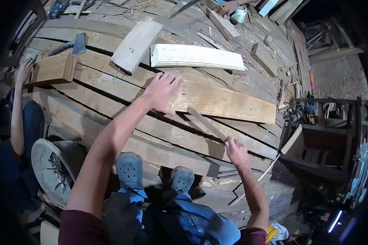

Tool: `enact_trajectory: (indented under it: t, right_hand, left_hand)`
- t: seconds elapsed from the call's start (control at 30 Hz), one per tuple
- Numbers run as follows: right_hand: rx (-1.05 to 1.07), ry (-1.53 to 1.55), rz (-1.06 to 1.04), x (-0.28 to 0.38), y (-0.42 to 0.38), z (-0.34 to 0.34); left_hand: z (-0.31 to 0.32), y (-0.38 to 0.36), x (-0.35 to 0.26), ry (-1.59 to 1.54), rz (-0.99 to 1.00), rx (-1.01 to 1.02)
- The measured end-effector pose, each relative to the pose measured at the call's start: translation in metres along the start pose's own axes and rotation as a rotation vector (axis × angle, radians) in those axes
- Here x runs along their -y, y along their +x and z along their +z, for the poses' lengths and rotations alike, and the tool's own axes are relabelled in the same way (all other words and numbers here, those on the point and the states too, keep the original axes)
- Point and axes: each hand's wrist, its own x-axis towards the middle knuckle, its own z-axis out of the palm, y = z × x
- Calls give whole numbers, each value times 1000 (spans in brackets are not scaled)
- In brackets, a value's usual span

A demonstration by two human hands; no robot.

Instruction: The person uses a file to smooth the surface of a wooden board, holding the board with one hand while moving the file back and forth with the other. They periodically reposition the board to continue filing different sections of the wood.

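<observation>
My left hand point(161, 92) grips the left end of a pale wooden board point(225, 100), its fingers over the far edge and its thumb on the near side. In my right hand point(236, 153) is a narrow, flat, grey-brown bar point(207, 123); its exact kind I cannot make out. The bar slants up and left, its far tip at the board's near edge close to my left hand. Whether the tip touches the board is hard to tell. Beyond the board lie a white-painted board point(197, 56) and a greyish plank point(138, 45).
At left another person's hand point(25, 70) rests by a wooden block point(51, 69), near a hatchet point(75, 45). A bucket of nails point(41, 163) stands lower left. Another person's hand point(229, 7) shows at the top. Gaps run between the floor planks point(98, 75). A wooden frame point(327, 128) stands right.
</observation>
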Motion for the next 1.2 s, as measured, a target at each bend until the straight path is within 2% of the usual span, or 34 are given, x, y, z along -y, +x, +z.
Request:
enact_trajectory:
  t: [0.2, 0.3, 0.4, 0.43, 0.53, 0.73, 0.83, 0.93, 1.03, 1.07, 1.2]
  right_hand:
    - [29, -10, -15, -15, 24, -3]
    - [33, -27, -39, -30, 37, 2]
    - [-46, -67, -45, -31, 40, 7]
    - [-103, 1, 4, -38, 37, 15]
    - [-25, -145, 405, -60, 41, 12]
    - [-246, -30, 768, -103, 36, -16]
    - [-352, 84, 648, -87, 10, -13]
    - [-320, 186, 513, -56, -11, -10]
    - [-208, 178, 332, -22, -14, -16]
    - [-217, 205, 208, -13, -8, -17]
    - [-80, 90, 86, 10, 12, -1]
  left_hand:
    - [-4, 1, -2, -16, -13, 36]
    - [4, 0, 2, 29, 27, -28]
    - [4, 0, 2, 14, 8, -27]
    - [3, -1, 1, 2, 3, -25]
    - [4, -2, 1, -15, 3, -38]
    - [2, -1, 1, 6, 14, -36]
    - [2, 0, 1, -5, 4, -4]
    - [2, -1, 2, -13, 9, -18]
    - [2, -1, 2, 0, 15, -27]
    - [2, 0, 0, 10, 6, -6]
    - [4, 1, 2, 44, 5, 23]
